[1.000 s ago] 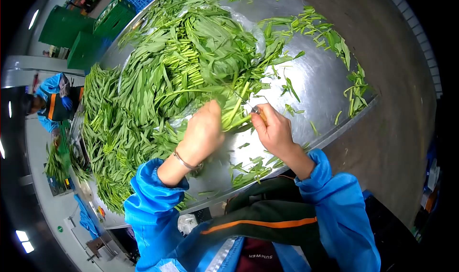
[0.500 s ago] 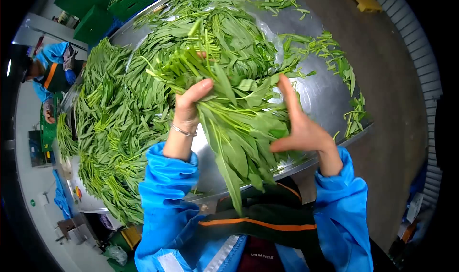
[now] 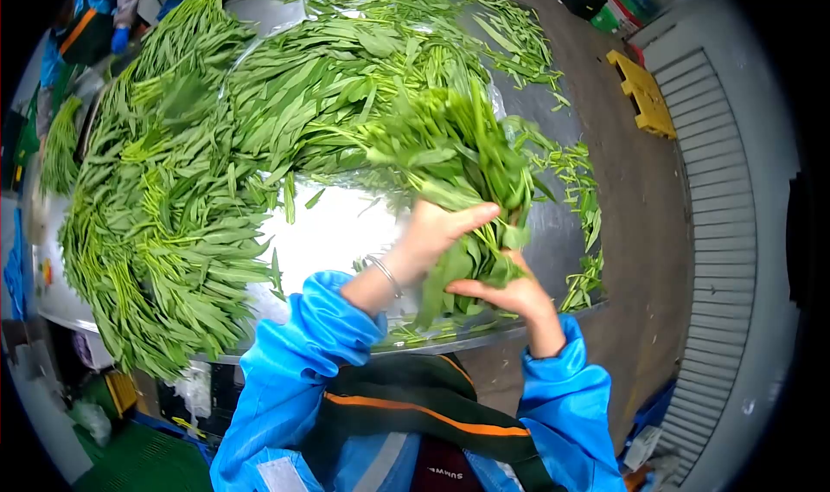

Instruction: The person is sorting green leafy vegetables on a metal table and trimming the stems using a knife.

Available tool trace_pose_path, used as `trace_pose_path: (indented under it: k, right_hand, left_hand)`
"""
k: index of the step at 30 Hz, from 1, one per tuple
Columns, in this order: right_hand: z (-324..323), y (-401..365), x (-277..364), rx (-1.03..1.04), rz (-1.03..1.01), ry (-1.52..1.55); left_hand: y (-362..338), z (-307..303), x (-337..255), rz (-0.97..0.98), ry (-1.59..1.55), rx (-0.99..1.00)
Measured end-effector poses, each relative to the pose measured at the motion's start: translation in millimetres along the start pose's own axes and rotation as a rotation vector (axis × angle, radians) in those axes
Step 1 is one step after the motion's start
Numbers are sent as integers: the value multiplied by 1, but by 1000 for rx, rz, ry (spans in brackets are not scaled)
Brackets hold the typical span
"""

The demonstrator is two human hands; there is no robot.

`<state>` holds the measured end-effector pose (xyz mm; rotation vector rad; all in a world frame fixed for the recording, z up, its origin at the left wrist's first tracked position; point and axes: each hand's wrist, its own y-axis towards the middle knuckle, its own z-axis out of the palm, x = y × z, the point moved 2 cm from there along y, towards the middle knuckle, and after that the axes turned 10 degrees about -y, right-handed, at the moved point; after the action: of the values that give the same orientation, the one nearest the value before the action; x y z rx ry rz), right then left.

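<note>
Steel table, loose greens, left hand, right hand clasping bunch

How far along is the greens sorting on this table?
Done, it seems: a long row of greens lies aligned along the left side of the table. In hand: the left hand and right hand both grip one bunch over the near edge. Left: a loose pile across the middle and back, plus scraps by the right rim. Roughly midway, I'd guess.
</note>
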<state>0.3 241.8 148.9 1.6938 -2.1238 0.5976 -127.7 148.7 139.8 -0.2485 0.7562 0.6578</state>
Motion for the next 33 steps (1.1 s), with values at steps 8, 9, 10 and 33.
trace_pose_path:
  k: [8,9,10,33]
  right_hand:
    - [0,-24,-22,-562,189,88]
    - [-4,-27,-21,-551,184,-18]
    - [2,-39,-46,-595,59,-95]
    - [-111,-79,9,-284,114,302]
  left_hand:
    - [18,-24,5,82,-475,-320]
    - [22,-34,20,92,-404,-352]
    - [23,-50,33,177,-254,-218]
    - [-24,-140,-9,-270,-344,-152]
